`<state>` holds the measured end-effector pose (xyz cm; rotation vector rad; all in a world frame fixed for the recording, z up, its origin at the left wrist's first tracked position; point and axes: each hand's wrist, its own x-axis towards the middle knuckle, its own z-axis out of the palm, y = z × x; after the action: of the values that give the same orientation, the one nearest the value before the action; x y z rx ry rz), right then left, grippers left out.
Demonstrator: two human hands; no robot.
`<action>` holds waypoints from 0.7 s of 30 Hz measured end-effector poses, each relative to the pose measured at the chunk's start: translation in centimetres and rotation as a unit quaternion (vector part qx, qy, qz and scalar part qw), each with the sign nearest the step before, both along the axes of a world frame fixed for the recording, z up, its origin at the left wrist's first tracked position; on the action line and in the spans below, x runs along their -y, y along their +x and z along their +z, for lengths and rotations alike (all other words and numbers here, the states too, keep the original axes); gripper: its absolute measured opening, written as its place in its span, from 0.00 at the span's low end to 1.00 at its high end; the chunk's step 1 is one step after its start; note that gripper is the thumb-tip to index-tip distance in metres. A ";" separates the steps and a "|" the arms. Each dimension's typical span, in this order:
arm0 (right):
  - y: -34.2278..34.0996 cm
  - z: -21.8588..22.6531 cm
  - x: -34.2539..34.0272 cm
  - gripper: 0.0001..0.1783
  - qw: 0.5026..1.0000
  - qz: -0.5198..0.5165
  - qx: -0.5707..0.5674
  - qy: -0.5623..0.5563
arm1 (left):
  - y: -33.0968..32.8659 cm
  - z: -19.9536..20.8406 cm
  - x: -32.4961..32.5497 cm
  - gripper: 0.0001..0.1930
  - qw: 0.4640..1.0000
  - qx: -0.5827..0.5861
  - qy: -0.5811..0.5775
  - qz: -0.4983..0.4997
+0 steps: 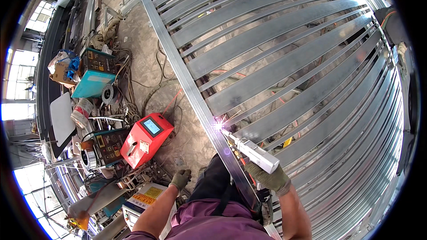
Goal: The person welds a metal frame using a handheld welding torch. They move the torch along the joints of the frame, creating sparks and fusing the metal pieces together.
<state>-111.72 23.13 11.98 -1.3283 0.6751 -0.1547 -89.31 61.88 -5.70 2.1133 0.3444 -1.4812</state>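
My right hand point(268, 178), in a green-grey work glove, is wrapped round the grip of a silver handheld welding torch point(255, 153). The torch's nozzle points away to the left, touching or almost touching the long metal side rail point(187, 78) where a flat cross slat point(231, 100) meets it. A bright violet-white arc point(218, 125) with short sparks burns there and hides the joint itself. My left hand point(180, 179), gloved as well, hangs left of my leg, loosely closed with nothing seen in it.
The slatted metal frame fills the right side, with cables on the floor under it. To the left stand a red machine with a screen point(147, 140), teal machines point(94, 73), a wire spool point(109, 94) and tangled cables point(129, 86). A control box point(149, 198) is beside my left arm.
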 end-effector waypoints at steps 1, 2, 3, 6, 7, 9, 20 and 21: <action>-0.1 -0.2 -0.1 0.24 1.000 0.000 0.002 -0.005 | 0.0 -0.2 -0.1 0.19 1.000 0.000 0.001 0.000; -0.1 -0.2 -0.1 0.24 1.000 -0.002 0.004 -0.003 | 0.0 -0.4 -0.2 0.19 1.000 -0.001 0.002 0.000; -0.1 -0.2 -0.1 0.24 1.000 -0.003 0.005 0.001 | 0.0 -0.5 -0.3 0.19 1.000 -0.002 0.003 0.000; 0.0 -0.1 -0.1 0.24 1.000 0.000 0.004 -0.008 | 0.1 -0.7 -0.5 0.19 1.000 0.007 0.001 -0.012; 0.0 0.0 0.0 0.23 1.000 0.002 0.003 -0.014 | 0.0 -0.7 -0.5 0.19 1.000 0.005 0.000 -0.011; 0.1 0.1 0.1 0.23 1.000 0.004 -0.001 -0.027 | 0.0 -0.8 -0.5 0.19 1.000 0.001 -0.003 -0.009; 0.1 0.6 0.1 0.24 0.999 0.006 -0.008 -0.032 | -0.3 -0.4 -0.3 0.22 1.000 -0.005 0.003 0.008; -0.1 0.4 0.0 0.24 1.000 0.000 -0.008 -0.028 | -0.3 -0.2 -0.3 0.23 1.000 -0.004 0.008 0.004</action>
<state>-111.78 23.14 12.37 -1.3854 0.6882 -0.1633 -89.65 62.15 -5.92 2.1165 0.3674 -1.4878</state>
